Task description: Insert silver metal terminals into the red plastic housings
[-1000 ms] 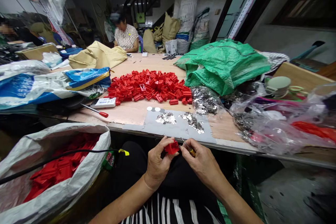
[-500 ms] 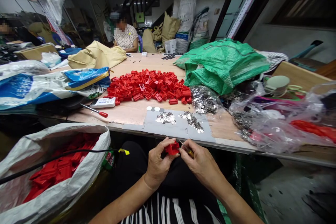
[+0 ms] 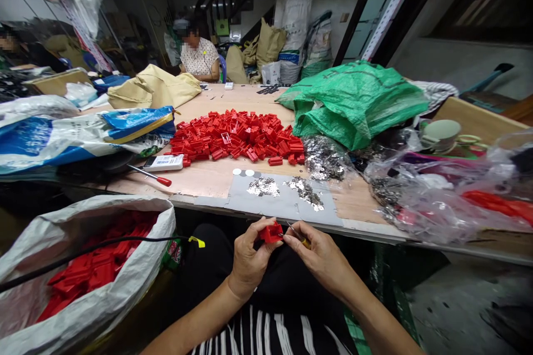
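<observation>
My left hand (image 3: 250, 255) is closed round a red plastic part (image 3: 271, 232), held just in front of the table edge. In my right hand (image 3: 315, 247) is a yellow-handled tool (image 3: 307, 243) with a thin metal shaft pointing up and to the left. The fingertips of that hand are right beside the part's near end; whether they also pinch a small piece I cannot tell. Beyond my hands, small flat metal pieces (image 3: 264, 186) lie in two groups on a grey sheet (image 3: 280, 204). A large heap of similar red parts (image 3: 237, 136) covers the middle of the table.
At my left stands an open white sack (image 3: 164, 216) of red parts, a black cable crossing it. A red-tipped rod (image 3: 164, 181) lies near the table edge. On the right are a green woven bag (image 3: 353, 97) and clear plastic bags (image 3: 425, 205). A person (image 3: 202, 58) sits opposite.
The red part has turned slightly in my left hand and sits a little further left. My right hand has shifted slightly, its tool still in the grip.
</observation>
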Tool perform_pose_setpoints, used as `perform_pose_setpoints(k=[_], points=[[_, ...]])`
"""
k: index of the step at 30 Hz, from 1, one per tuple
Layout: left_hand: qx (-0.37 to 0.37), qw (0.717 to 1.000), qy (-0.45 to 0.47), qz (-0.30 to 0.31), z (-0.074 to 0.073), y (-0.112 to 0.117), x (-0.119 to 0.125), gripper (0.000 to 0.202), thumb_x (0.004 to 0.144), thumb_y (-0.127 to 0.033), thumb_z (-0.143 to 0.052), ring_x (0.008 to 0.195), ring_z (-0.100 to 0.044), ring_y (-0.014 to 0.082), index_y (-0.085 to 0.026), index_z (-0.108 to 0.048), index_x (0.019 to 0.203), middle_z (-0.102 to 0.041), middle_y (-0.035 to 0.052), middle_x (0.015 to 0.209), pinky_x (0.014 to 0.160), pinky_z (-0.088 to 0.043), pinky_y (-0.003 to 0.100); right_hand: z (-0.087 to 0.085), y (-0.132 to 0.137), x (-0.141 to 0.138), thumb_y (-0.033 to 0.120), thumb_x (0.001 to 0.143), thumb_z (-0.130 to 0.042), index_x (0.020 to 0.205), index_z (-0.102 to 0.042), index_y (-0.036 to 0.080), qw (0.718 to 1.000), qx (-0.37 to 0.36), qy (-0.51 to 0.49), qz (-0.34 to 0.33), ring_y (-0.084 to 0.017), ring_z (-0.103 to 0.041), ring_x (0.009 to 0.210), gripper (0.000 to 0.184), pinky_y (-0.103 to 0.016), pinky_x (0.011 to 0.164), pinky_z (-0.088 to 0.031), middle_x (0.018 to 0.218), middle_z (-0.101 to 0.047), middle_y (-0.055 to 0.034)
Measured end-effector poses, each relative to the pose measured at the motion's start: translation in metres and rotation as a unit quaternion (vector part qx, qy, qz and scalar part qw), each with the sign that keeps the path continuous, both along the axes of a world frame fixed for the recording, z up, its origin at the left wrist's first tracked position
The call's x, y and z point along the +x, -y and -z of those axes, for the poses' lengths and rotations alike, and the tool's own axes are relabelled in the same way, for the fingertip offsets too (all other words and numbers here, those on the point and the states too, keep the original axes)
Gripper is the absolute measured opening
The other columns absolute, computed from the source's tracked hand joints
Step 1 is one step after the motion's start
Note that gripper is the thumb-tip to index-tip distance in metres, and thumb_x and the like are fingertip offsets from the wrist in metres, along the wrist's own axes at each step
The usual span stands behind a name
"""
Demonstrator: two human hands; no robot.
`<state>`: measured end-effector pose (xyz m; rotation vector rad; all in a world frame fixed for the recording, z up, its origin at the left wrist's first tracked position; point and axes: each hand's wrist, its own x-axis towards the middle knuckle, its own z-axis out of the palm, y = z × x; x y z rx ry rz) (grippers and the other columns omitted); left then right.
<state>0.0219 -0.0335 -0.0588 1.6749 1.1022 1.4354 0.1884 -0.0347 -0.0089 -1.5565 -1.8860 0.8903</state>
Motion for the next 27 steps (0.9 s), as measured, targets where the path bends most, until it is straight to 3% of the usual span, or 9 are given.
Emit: perform_pose_setpoints(k=[9, 18, 27], points=[[0.083, 0.996, -0.036, -0.002, 0.007, 0.0, 0.002, 0.035, 0.081, -0.015, -0.063, 0.111, -0.061, 0.0197, -0.026, -0.057, 0.114, -0.069, 0.0025, 0.114, 0.102, -0.047, 0.039, 0.002, 0.001, -0.015, 0.036, 0.084, -0.048, 0.074, -0.054, 0.021, 0.998, 0.015, 0.024, 0.059, -0.013, -0.05, 0.057, 0.019, -0.023, 0.055, -0.037, 0.064, -0.057, 0.0024], [0.066, 0.997, -0.038, -0.025, 0.005, 0.0, 0.0, 0.032, 0.08, -0.021, -0.066, 0.11, -0.062, 0.021, -0.025, -0.059, 0.111, -0.07, 0.0032, 0.11, 0.102, -0.047, 0.041, -0.005, -0.001, -0.013, 0.035, 0.08, -0.048, 0.07, -0.053, 0.021, 0.996, 0.014, 0.018, 0.09, -0.013, -0.049, 0.054, 0.019, -0.023, 0.053, -0.036, 0.059, -0.055, 0.0028], [0.06, 0.998, -0.03, 0.006, 0.005, 0.0, 0.002, 0.033, 0.08, -0.019, -0.065, 0.111, -0.062, 0.0219, -0.025, -0.059, 0.112, -0.07, 0.0029, 0.112, 0.101, -0.048, 0.041, -0.004, -0.001, -0.01, 0.029, 0.079, -0.048, 0.069, -0.054, 0.021, 0.997, 0.008, 0.057, 0.057, -0.012, -0.048, 0.055, 0.014, -0.023, 0.053, -0.034, 0.06, -0.055, 0.0031]])
